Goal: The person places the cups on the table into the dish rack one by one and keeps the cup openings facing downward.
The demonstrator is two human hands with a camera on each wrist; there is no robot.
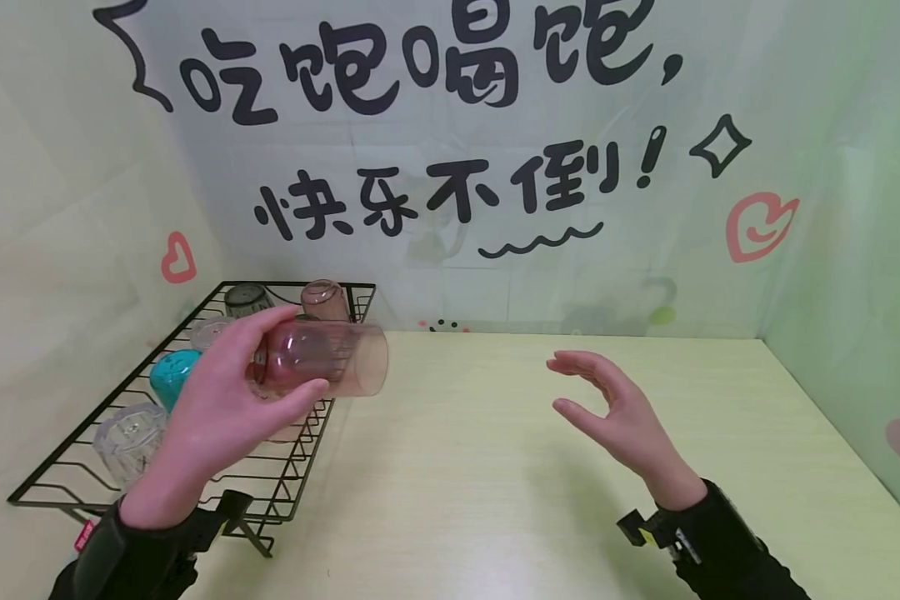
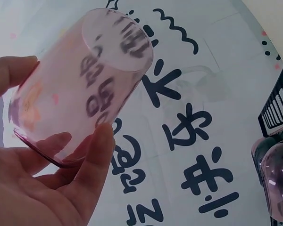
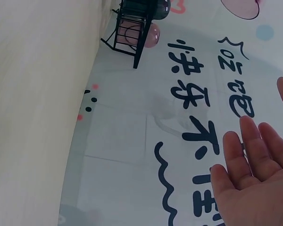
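At the far left we are seeing a black wire rack [image 1: 285,479] standing on the table [image 1: 495,467], carrying cups upside down: a clear faceted glass [image 1: 126,440] nearest us, a teal cup [image 1: 172,373] behind it, a grey cup [image 1: 246,298] and a pink cup [image 1: 325,300] at the far end. Mouth-down placement is probably letting them drain.

Just right of the teal cup, our left hand [image 1: 228,400] is gripping a translucent pink tumbler [image 1: 322,358] above the rack's right edge, fingers over the top and thumb underneath, curled round its wall near the rim. The tumbler is lying on its side, its long axis running left to right; the rim is sitting toward the palm and the closed base is pointing right, toward the middle of the table. From the left wrist view the tumbler [image 2: 80,84] is showing its flat base tilted up and away from the hand [image 2: 42,188].

Further right, our right hand [image 1: 622,417] is hovering over the table, well apart from the tumbler, holding nothing, fingers loosely spread and slightly bent, palm turned left toward the tumbler as if to receive it. The right wrist view is confirming the relaxed fingers [image 3: 254,150].
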